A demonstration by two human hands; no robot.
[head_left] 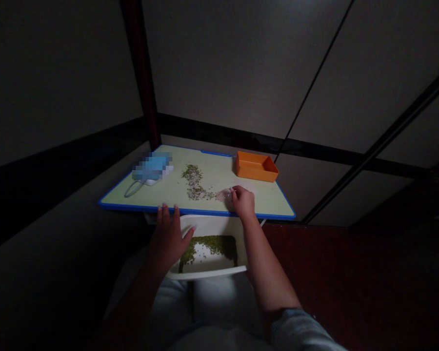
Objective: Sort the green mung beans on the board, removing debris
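Note:
My left hand (pixel 170 239), fingers spread, lies over the left side of a white bin (pixel 214 275), its fingertips at the table's front edge. Small green beans (pixel 219 243) cover part of the bin's floor. My right hand (pixel 243 200) is over the table (pixel 161 192), thumb and fingers pinched together beside a pale pinkish patch (pixel 224 195), perhaps small grains. Whatever the fingers hold is too small to make out. To the left of that hand, green beans mixed with pale bits (pixel 194 183) are scattered in a curved heap.
An orange open box (pixel 256 168) stands at the table's back right. At the left lies a blurred blue item (pixel 153 165) with a grey loop (pixel 132 188) beside it. Panelled walls close in behind and to the left; a dark red floor (pixel 332 273) lies to the right.

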